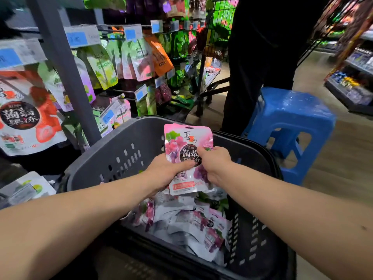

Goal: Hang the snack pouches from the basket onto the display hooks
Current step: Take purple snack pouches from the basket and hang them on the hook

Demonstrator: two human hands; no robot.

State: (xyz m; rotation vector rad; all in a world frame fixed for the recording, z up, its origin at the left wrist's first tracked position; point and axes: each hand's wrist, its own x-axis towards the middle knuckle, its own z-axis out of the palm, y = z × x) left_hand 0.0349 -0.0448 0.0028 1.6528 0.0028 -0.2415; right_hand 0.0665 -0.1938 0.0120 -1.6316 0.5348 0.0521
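Note:
A pink grape snack pouch (pixel 184 144) stands upright above the dark grey basket (pixel 113 154), front facing me. My left hand (pixel 166 171) grips its lower left side, thumb across the front. My right hand (pixel 215 163) pinches its right edge. More pouches may be stacked behind it; I cannot tell. Several similar pouches (pixel 193 223) lie piled in the basket bottom. Display hooks (pixel 121 91) with hanging pouches and blue price tags fill the rack on the left.
A grey upright post (pixel 66 73) of the rack stands left of the basket. A blue plastic stool (pixel 288 126) sits right behind the basket. A person in dark clothes (pixel 260 57) stands beyond it. Shelves line the aisle at far right.

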